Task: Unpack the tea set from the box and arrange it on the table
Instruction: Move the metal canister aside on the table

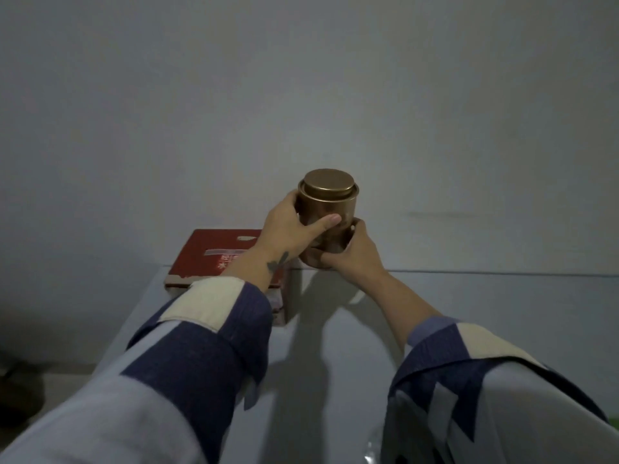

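A round golden-brown tea tin (330, 202) with a stepped lid is held up above the far edge of the table. My left hand (288, 229) wraps its left side, thumb across the front. From the lower right, my right hand (355, 251) grips the tin's base. Below them sits another brown round object (313, 259), mostly hidden by the hands. The red box (214, 259) lies flat at the far left of the table, behind my left wrist, its lid closed with tape on top.
The pale grey table (485, 303) runs to a plain wall (301, 95) right behind the box and tin. The table's left edge drops to a dark floor (40, 346). Something clear and shiny (370, 453) shows at the bottom edge.
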A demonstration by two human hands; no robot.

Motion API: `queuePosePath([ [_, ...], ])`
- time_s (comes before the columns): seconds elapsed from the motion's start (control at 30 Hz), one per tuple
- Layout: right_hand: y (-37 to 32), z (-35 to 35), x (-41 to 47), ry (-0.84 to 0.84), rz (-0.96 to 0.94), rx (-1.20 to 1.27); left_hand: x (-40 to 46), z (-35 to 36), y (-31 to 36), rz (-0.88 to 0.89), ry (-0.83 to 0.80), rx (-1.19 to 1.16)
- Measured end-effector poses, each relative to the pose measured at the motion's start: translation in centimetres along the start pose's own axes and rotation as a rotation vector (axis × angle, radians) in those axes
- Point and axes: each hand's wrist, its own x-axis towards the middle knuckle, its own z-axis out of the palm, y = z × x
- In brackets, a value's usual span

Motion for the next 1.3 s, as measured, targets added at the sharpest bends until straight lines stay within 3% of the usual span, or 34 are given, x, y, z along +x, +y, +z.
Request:
queuePosePath([
  [0.2, 3.8, -10.5, -1.9, 0.049, 0.055, -0.027, -0.9, 9.0, 6.1, 0.03, -0.05, -0.047],
  [0.57, 16.7, -27.9, -0.8, 0.118, 0.169, -0.152, -1.0, 30.1, 12.6, -0.05, -0.088, -0.194],
  [0.93, 27.8, -35.2, 0.6, 0.13, 0.272, -0.161, 0.5, 45.1, 11.3, -0.14, -0.156, -0.22],
  [1.3, 30.9, -36.1, 3.1, 0.123, 0.25, -0.056, 3.0, 48.4, 10.7, -0.114, -0.14, -0.136],
])
